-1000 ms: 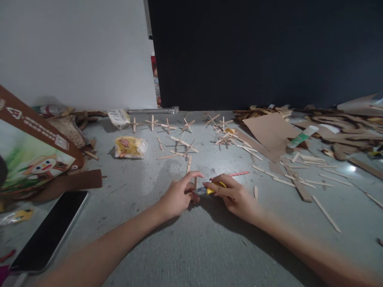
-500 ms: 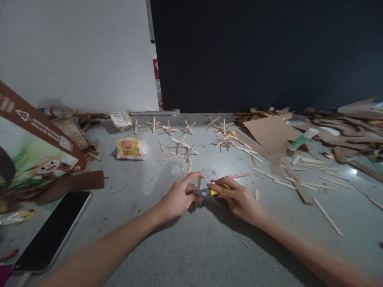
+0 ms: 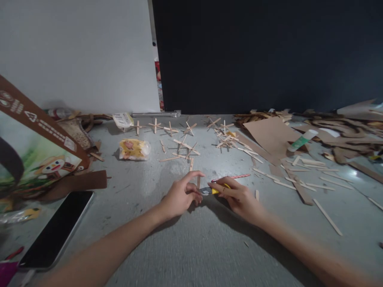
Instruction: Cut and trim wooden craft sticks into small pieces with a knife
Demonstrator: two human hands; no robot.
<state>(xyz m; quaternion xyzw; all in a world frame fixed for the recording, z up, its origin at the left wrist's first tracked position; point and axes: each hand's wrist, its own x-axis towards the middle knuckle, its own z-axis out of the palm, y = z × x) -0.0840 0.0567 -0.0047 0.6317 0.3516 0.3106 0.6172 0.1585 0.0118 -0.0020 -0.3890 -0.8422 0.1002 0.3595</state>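
Note:
My left hand (image 3: 178, 198) is closed around a short wooden craft stick (image 3: 198, 182), which stands up between thumb and forefinger. In my right hand (image 3: 243, 202) is a small yellow cutter knife (image 3: 215, 191). Its grey metal end points left and meets the fingertips of my left hand; whether the edge touches the stick I cannot tell. Just beyond my right hand lies a red-and-white striped pencil-like rod (image 3: 241, 176). Another craft stick (image 3: 191, 164) lies past my left hand. Farther back are several crossed-stick pieces (image 3: 186, 148).
On the left are a phone (image 3: 58, 231), a printed carton bag (image 3: 50, 151) and a yellow-patterned packet (image 3: 133, 149). To the right lie loose sticks (image 3: 327, 216), a glue stick (image 3: 303, 140) and brown cardboard (image 3: 269, 135). A white panel (image 3: 77, 52) and a black panel (image 3: 269, 56) stand behind.
The view has shifted slightly, so things at left appear a little farther right. Both hands keep nearly the same pose, with the stick and knife still held.

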